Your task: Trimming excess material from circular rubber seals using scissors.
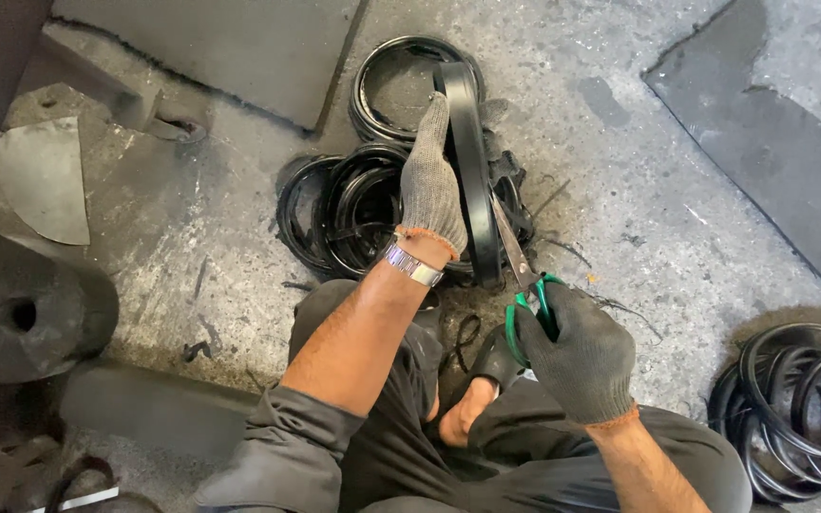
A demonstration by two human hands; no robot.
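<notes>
My left hand [432,185], in a grey knit glove with a metal watch at the wrist, holds a black rubber ring [473,161] upright on its edge. My right hand [577,353], in a dark glove, grips green-handled scissors [523,271]. The scissor blades point up and touch the ring's right rim near its lower end. Beneath the ring lies a pile of black rubber rings [353,204] on the concrete floor.
Another heap of black rings [800,408] lies at the lower right. A dark rubber cylinder with a hole [35,318] rests at the left, a grey curved sheet piece [45,176] above it. Dark mats [230,43] cover the floor at top. My knees and one foot are below.
</notes>
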